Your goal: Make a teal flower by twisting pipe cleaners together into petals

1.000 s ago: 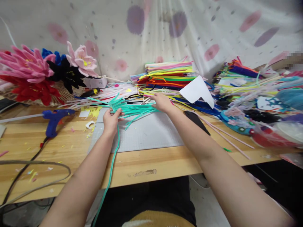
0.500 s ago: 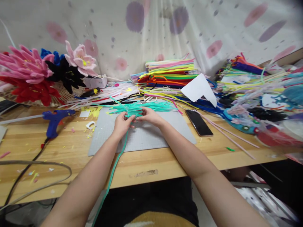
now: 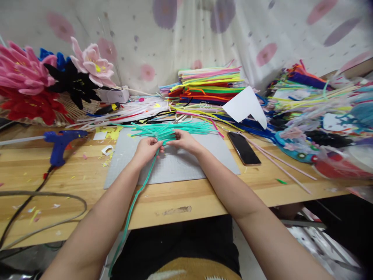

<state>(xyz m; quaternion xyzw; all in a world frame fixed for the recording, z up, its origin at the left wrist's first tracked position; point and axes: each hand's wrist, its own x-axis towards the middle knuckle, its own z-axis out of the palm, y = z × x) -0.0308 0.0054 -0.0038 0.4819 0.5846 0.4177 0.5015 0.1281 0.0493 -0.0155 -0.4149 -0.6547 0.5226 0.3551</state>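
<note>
Teal pipe cleaners (image 3: 192,127) lie in a loose bundle across the back of a grey board (image 3: 180,167). My left hand (image 3: 148,149) pinches a teal strand at the bundle's front edge. From there a long teal strand (image 3: 133,204) hangs down over the table's front edge. Close beside it, my right hand (image 3: 185,141) has its thumb and fingers closed on the front of the same teal pipe cleaners. The fingertips of both hands nearly meet, and exactly how the strands run between them is too small to tell.
A blue glue gun (image 3: 60,146) with its cord lies at left, below fuzzy flowers (image 3: 77,81). Coloured pipe cleaners (image 3: 211,83) are stacked behind the board, with scissors (image 3: 183,118) in front. A black phone (image 3: 244,148) and a white paper piece (image 3: 246,107) are at right.
The whole view has shifted slightly. My left hand has moved a little away from my right hand, and the hanging teal strand has swung slightly left.
</note>
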